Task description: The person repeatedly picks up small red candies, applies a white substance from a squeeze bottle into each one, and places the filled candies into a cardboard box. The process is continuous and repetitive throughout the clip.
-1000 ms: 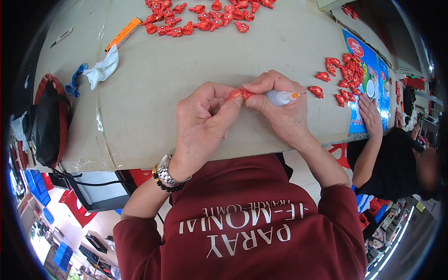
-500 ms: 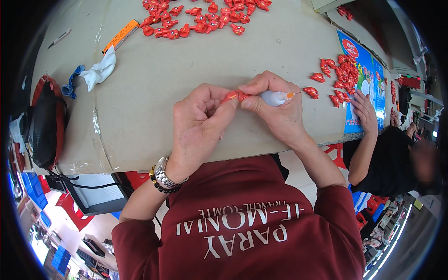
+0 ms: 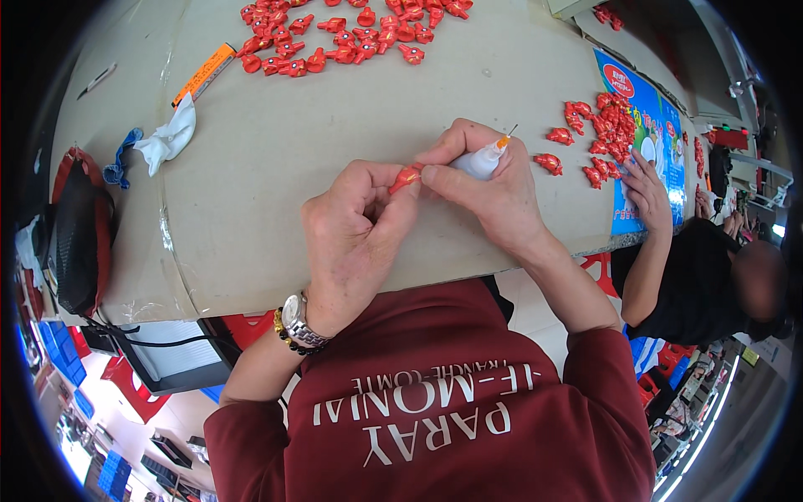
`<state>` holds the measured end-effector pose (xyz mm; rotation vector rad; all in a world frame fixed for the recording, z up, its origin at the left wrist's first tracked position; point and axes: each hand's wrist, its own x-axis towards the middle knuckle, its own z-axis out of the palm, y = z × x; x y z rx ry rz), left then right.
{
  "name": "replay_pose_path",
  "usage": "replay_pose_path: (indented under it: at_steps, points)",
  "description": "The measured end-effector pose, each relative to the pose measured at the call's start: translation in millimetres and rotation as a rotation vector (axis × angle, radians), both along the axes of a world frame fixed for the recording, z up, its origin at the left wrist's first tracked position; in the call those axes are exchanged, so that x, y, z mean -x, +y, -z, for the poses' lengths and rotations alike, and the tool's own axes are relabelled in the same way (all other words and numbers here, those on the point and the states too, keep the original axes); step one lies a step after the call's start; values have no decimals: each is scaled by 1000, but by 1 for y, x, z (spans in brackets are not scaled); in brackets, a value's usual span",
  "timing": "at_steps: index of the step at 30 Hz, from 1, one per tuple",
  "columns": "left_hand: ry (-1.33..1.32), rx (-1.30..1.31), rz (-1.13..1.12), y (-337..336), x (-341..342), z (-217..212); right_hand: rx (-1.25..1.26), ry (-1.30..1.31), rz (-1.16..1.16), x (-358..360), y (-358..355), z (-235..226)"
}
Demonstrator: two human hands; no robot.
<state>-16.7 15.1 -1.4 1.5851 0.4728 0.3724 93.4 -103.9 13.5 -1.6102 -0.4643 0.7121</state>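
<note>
Between the thumb and fingers of my left hand (image 3: 355, 226) is a small red figurine piece (image 3: 406, 178) with gold marks. My right hand (image 3: 510, 192) pinches the same piece at its right end with thumb and forefinger. A small translucent squeeze bottle (image 3: 481, 161) is tucked in my right palm. Its orange tip with a thin needle (image 3: 507, 138) points up and to the right. Both hands are just above the grey table, near its front edge. My fingers cover part of the red piece.
Many like red pieces (image 3: 335, 42) lie at the far side. Another red pile (image 3: 613, 125) sits on a blue printed sheet (image 3: 648, 167), under a co-worker's hand (image 3: 647, 192). At left are an orange box (image 3: 205, 75), white tissue (image 3: 169, 138), a pen (image 3: 97, 80) and a dark pouch (image 3: 77, 234).
The red piece has tilted and shifted slightly left in my fingers. My right hand has turned, so the bottle's needle points more upward. The view has shifted a little.
</note>
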Motion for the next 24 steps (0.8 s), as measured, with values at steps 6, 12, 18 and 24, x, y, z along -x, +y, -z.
replay_pose_path:
  at_steps: [6, 12, 18, 24]
  points:
    - [6, -26, -14, -1, -1, 0, 35, -30, 7, 2, 2, -4]
    - [-6, -71, -21, -3, 0, 6, 51, -81, 8, 3, 4, -4]
    - [-27, -128, -11, -4, 0, 9, 90, -116, 1, 5, 5, -7]
    - [-2, -154, -19, -5, -1, 6, 92, -129, 1, 6, 5, -4]
